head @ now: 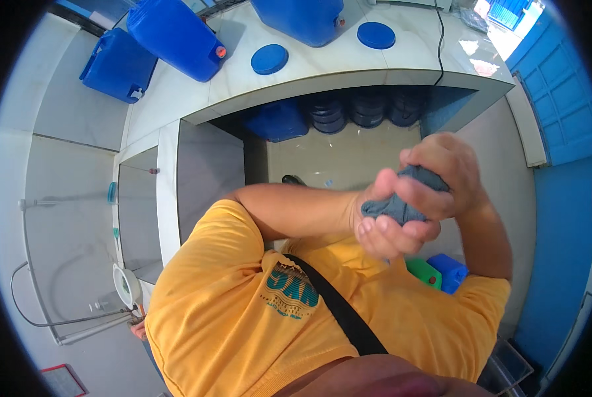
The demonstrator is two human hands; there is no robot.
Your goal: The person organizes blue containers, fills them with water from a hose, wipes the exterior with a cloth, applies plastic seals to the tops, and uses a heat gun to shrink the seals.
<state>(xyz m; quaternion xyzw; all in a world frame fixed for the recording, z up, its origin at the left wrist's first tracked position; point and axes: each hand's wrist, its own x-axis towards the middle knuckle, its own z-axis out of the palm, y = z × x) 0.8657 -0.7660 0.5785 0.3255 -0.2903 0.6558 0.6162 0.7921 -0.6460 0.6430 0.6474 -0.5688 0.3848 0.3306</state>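
A crumpled dark grey-blue cloth [398,208] is squeezed between both hands, in front of the chest and right of the middle of the view. My left hand [375,238] cups it from below and from the left, fingers curled up around it. From above and the right, my right hand [452,171] grips the same cloth, its fingers pressed close to the left hand's. Parts of the cloth show between the fingers; the rest is hidden.
Blue plastic jerrycans with taps [177,39] and round blue lids [269,59] rest on the tiled counter [326,69]. Large water bottles [368,110] stand beneath it. Green [423,273] and blue containers [447,272] are near the right arm. A blue door [559,94] is at right.
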